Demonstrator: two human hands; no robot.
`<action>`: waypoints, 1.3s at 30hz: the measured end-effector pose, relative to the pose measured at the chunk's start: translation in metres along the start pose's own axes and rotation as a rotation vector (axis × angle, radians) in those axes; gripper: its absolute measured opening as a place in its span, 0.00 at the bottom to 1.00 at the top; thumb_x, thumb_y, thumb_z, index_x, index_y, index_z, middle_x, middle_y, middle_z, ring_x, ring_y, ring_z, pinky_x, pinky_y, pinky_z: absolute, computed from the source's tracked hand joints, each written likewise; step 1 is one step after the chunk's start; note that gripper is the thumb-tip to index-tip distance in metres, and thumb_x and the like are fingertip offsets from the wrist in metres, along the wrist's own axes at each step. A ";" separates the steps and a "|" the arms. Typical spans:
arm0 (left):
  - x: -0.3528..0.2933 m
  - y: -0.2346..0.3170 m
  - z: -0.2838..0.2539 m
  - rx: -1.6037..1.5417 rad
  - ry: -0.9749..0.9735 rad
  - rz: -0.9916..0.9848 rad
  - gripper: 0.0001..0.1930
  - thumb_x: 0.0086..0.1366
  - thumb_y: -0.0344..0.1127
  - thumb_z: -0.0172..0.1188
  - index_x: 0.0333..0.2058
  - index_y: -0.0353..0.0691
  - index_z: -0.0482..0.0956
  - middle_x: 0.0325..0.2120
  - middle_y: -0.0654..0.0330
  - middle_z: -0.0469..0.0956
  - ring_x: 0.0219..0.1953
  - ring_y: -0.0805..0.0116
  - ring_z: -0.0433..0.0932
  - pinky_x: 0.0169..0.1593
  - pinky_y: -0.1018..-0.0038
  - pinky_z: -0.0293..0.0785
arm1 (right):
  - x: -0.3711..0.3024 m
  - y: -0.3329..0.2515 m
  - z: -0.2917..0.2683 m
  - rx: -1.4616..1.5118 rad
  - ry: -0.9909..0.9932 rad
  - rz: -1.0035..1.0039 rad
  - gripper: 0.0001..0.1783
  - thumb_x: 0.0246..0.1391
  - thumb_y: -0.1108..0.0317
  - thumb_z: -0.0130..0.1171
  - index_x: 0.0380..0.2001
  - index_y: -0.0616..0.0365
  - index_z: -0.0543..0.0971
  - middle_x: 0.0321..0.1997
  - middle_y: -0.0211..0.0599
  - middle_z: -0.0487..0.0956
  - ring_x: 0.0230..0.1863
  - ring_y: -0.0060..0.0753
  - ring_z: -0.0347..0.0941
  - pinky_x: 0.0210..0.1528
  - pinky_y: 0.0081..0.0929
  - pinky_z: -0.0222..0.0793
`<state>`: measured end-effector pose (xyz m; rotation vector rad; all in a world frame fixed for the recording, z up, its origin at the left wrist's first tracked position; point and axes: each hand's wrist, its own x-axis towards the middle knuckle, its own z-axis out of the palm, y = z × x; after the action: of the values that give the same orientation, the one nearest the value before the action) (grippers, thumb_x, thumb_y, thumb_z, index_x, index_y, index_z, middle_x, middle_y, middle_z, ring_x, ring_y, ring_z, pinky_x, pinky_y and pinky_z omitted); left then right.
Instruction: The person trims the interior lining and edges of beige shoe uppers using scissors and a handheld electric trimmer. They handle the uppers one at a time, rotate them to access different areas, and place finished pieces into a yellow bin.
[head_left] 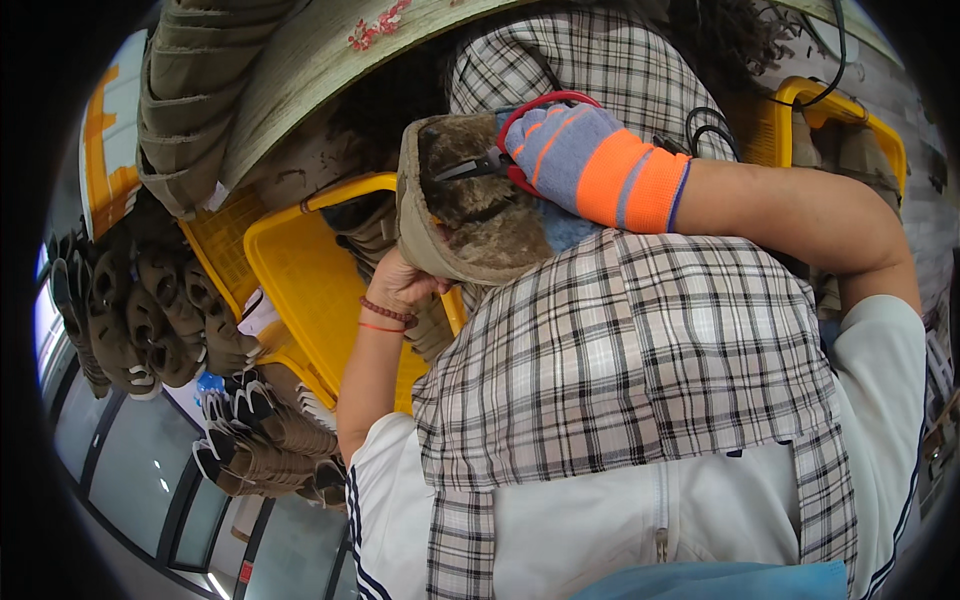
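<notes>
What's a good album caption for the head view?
Gloved right hand holds red-handled scissors at a fur-lined piece held in the bare left hand.

Over there the scissors [478, 168] reach into the boot [409, 205]; crates [310, 262] stand left of it, another crate [768, 135] right, shoes [150, 325] farther left.

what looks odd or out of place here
Only the right hand, holding red-handled scissors, wears a glove, so the pair looks mismatched; the left hand, gripping a fur-lined brown piece, is ungloved. Red patches also mark the pale board at the top, possibly stains or decoration.
</notes>
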<state>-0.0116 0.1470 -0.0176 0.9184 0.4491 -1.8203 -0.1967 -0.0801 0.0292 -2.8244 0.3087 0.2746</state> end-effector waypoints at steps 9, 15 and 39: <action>0.005 -0.027 -0.018 0.075 0.147 0.271 0.15 0.51 0.23 0.66 0.39 0.30 0.76 0.30 0.57 0.78 0.30 0.66 0.79 0.34 0.73 0.78 | -0.002 0.003 -0.015 0.032 -0.039 0.063 0.07 0.46 0.65 0.59 0.29 0.53 0.81 0.31 0.34 0.81 0.35 0.34 0.78 0.30 0.29 0.73; 0.020 -0.041 -0.032 0.129 0.241 0.408 0.19 0.43 0.17 0.68 0.37 0.30 0.76 0.26 0.59 0.77 0.26 0.70 0.77 0.32 0.77 0.75 | -0.012 0.030 -0.037 0.110 0.132 -0.068 0.16 0.47 0.58 0.61 0.37 0.54 0.78 0.35 0.36 0.77 0.36 0.36 0.76 0.34 0.28 0.73; 0.033 -0.032 -0.052 0.109 0.041 0.416 0.15 0.52 0.22 0.65 0.40 0.34 0.76 0.34 0.56 0.78 0.35 0.62 0.79 0.41 0.65 0.81 | -0.015 0.007 -0.044 -0.204 -0.017 -0.251 0.09 0.45 0.63 0.60 0.32 0.50 0.81 0.33 0.30 0.78 0.35 0.31 0.77 0.30 0.27 0.73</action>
<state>-0.0267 0.1749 -0.0792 1.0395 0.1669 -1.4578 -0.2060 -0.0973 0.0721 -3.0172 -0.0833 0.2891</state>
